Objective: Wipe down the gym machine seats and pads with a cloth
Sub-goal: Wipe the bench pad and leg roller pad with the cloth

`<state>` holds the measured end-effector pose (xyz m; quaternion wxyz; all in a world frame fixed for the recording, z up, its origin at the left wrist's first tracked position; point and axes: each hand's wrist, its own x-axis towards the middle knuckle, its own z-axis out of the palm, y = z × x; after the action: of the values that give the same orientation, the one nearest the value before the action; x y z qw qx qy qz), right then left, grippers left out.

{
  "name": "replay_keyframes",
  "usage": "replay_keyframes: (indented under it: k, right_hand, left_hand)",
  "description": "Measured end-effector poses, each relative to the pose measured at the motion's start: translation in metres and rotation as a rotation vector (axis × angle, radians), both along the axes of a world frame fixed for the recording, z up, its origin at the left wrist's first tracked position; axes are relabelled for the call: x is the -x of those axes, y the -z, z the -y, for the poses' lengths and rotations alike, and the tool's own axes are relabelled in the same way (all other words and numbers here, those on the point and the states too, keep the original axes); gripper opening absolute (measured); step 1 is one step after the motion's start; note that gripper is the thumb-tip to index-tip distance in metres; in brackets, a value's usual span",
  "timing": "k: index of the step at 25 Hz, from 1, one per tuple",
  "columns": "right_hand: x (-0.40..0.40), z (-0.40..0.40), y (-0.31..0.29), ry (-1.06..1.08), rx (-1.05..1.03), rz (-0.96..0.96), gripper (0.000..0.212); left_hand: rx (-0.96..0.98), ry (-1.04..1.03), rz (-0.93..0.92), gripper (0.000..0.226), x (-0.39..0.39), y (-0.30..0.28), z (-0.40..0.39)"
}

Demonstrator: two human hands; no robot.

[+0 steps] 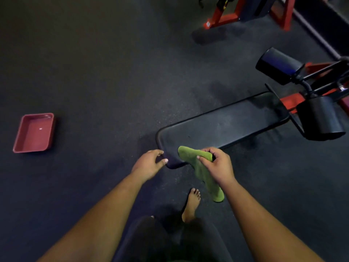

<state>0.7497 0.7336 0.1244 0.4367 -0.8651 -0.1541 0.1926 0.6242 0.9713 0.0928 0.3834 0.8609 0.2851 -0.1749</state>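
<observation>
A long black bench pad [226,123] runs from the centre toward the right, where two black roller pads [279,65] [321,118] sit on a red and black frame. My right hand [217,165] grips a green cloth [200,167] over the pad's near end; the cloth's lower part hangs down past the edge. My left hand [149,163] is at the pad's near left corner, its curled fingers and thumb touching the rim.
A red plastic tray [34,133] lies on the dark rubber floor at the left. Another red machine frame [245,12] stands at the top right. My bare foot [191,203] is on the floor just below the cloth.
</observation>
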Motion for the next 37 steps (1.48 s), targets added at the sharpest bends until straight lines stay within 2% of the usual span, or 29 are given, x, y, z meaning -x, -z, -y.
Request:
replay_keyframes:
  k: [4,7,9,11,12,15,18,23,27,31,34,37]
  right_hand:
    - [-0.065,-0.014,0.045,-0.032,0.118,0.338,0.022]
    - [-0.093,-0.042,0.106,-0.174,0.203,0.514,0.029]
    - [-0.098,-0.063,0.168,-0.388,0.35,0.401,0.032]
    - [-0.086,-0.074,0.226,-0.646,0.559,0.202,0.046]
    - [-0.083,-0.075,0.247,-0.707,0.629,0.193,0.054]
    - [-0.102,-0.084,0.289,-0.554,0.679,0.385,0.067]
    - [-0.122,-0.105,0.321,-0.537,0.812,0.316,0.083]
    - [-0.061,-0.115,0.329,-0.579,0.825,0.345,0.074]
    - [-0.104,-0.171,0.339,-0.739,0.743,0.444,0.064]
    - [-0.128,-0.222,0.349,-0.583,0.706,0.451,0.057]
    - [-0.075,-0.168,0.336,-0.564,0.677,0.37,0.061]
    - [-0.026,-0.099,0.317,-0.652,0.738,0.317,0.066]
  left_hand:
    - [-0.041,-0.005,-0.055,0.062,-0.043,0.063,0.001]
    - [-0.067,-0.033,-0.051,0.066,-0.069,0.129,-0.005]
    - [-0.11,-0.034,-0.067,0.068,-0.085,0.181,-0.015]
    - [-0.185,0.004,-0.068,0.07,-0.093,0.229,-0.027]
    - [-0.218,0.023,-0.065,0.072,-0.094,0.245,-0.031]
    - [-0.262,0.053,-0.028,0.076,-0.093,0.289,-0.04]
    - [-0.277,0.1,0.048,0.075,-0.081,0.315,-0.042]
    - [-0.269,0.167,0.092,0.073,-0.055,0.33,-0.058]
    - [-0.276,0.193,0.126,0.072,-0.05,0.335,-0.065]
    - [-0.269,0.197,0.146,0.072,-0.051,0.342,-0.067]
    - [-0.26,0.187,0.113,0.072,-0.05,0.333,-0.065]
    - [-0.253,0.18,0.103,0.072,-0.057,0.322,-0.063]
